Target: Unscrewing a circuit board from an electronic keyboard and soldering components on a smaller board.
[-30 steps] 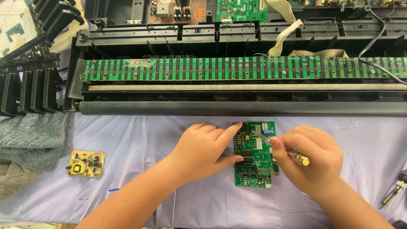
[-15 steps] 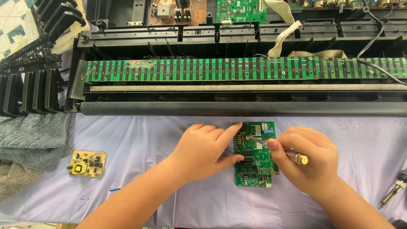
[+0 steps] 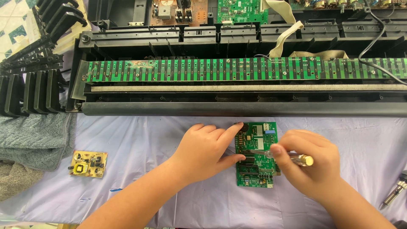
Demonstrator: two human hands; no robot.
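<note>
A green circuit board (image 3: 257, 167) lies flat on the pale purple cloth (image 3: 140, 140) in front of me. My left hand (image 3: 207, 150) rests on the board's left edge, forefinger along its top corner and thumb against its side. My right hand (image 3: 309, 163) grips a small screwdriver (image 3: 292, 157) with a clear yellowish handle. Its metal tip points left and touches the middle of the board.
An opened black keyboard chassis (image 3: 237, 108) with a long green contact strip (image 3: 237, 70) lies across the back. Black key pieces (image 3: 29, 91) and a grey towel (image 3: 29, 140) sit at left. A small yellow circuit board (image 3: 88, 163) lies on the cloth. A tool (image 3: 396, 193) sits at right.
My right hand has shifted slightly, moving the screwdriver tip leftward over the board. My left hand stays on the board's edge.
</note>
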